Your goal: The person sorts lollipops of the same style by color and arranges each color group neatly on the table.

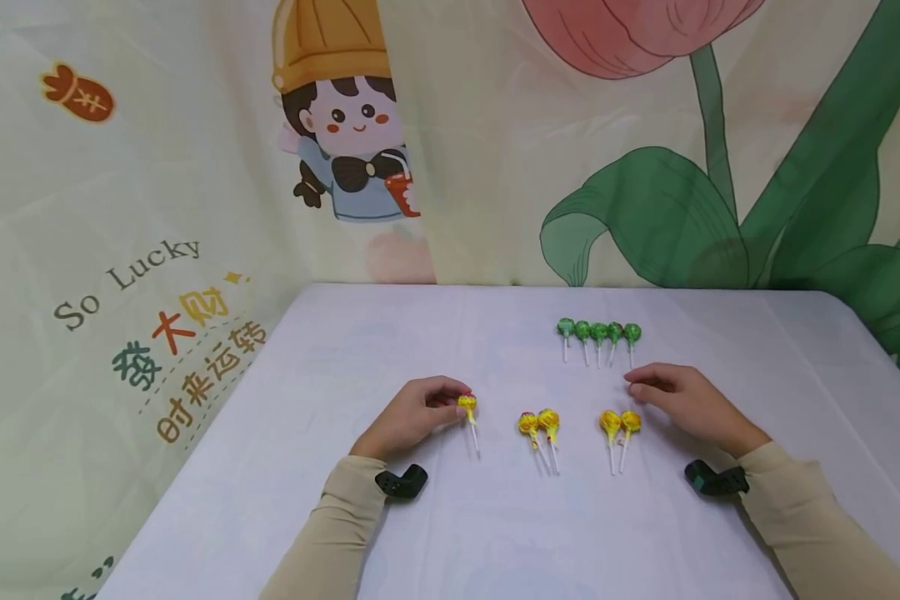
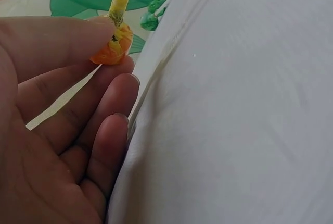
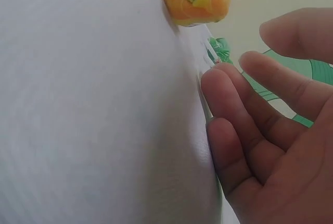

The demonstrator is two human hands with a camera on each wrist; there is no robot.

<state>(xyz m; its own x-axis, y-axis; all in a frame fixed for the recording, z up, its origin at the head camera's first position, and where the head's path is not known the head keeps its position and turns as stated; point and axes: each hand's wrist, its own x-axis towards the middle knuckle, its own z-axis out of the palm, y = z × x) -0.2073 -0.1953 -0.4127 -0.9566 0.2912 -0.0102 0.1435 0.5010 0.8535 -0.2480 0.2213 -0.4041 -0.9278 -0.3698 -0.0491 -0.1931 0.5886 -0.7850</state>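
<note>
My left hand (image 1: 418, 415) pinches a yellow lollipop (image 1: 467, 402) by its wrapped head, between thumb and fingers, with the white stick pointing toward me. In the left wrist view the lollipop's (image 2: 120, 44) orange-yellow wrapper shows at the thumb tip. Just right of that hand lie two yellow lollipops (image 1: 548, 419) side by side, the left one with some red on top. Two more yellow lollipops (image 1: 610, 421) lie near my right hand (image 1: 690, 404), which holds nothing; its thumb and fingers are apart in the right wrist view. A yellow wrapped head (image 3: 200, 0) appears beyond those fingertips.
Several green lollipops (image 1: 598, 332) lie in a row toward the back right, sticks toward me. A white cloth covers the table (image 1: 495, 542). Printed curtains (image 1: 480, 167) hang behind and at the left. Each wrist wears a black device (image 1: 402, 482).
</note>
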